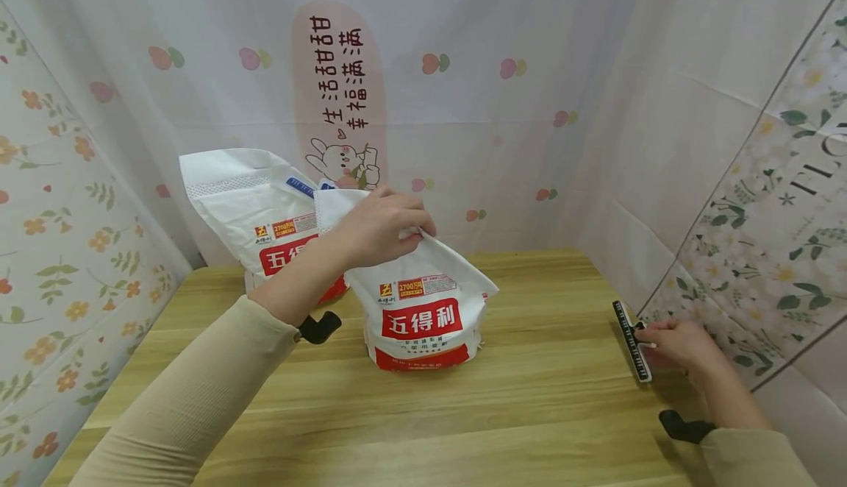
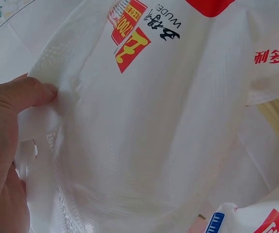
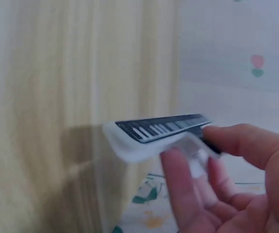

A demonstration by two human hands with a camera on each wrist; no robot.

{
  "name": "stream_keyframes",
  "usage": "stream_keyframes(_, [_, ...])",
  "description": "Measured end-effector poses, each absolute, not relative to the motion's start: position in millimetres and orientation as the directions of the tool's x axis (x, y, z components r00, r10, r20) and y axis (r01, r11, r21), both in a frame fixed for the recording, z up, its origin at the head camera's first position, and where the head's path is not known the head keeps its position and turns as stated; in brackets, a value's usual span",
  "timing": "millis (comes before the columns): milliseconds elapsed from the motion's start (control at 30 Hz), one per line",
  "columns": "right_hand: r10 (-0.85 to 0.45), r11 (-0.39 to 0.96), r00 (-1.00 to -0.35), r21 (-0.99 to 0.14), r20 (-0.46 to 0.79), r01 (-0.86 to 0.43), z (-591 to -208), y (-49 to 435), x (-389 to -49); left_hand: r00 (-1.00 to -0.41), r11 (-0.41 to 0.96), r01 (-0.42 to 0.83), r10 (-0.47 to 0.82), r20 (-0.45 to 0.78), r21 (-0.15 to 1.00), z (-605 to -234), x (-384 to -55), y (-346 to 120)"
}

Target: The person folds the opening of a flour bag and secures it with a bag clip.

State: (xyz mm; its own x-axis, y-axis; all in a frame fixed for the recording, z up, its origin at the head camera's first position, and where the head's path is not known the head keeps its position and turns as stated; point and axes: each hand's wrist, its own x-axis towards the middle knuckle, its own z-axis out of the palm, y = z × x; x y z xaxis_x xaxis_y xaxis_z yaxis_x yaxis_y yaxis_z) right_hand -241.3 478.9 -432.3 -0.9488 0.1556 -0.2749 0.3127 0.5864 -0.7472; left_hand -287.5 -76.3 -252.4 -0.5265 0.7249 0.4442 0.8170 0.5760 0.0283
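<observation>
My left hand pinches the top edge of a white flour bag with red labels, which stands on the table. In the left wrist view, the thumb presses on the white bag material, with the other fingers behind it. At the table's right side, my right hand holds a black-and-white bag clip patterned like piano keys. Up close in the right wrist view, the thumb and fingers pinch the handle side of the clip.
A second flour bag stands behind and to the left, with a blue clip at its upper right. All of this is on a wooden table. Patterned curtains enclose the table's back and sides.
</observation>
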Motion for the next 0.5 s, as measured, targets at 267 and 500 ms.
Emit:
stream_keyframes(267, [0.121, 0.518, -0.970, -0.820, -0.212, 0.244, -404.3, 458.5, -232.4, -0.528, 0.581, 0.813, 0.722, 0.446, 0.022, -252.5, -287.7, -76.7])
stream_keyframes(500, [0.235, 0.463, -0.970, -0.870, -0.067, 0.172, -381.0, 432.1, -229.5, -0.534, 0.584, 0.811, 0.721, 0.442, 0.028, -252.1, -286.8, -76.9])
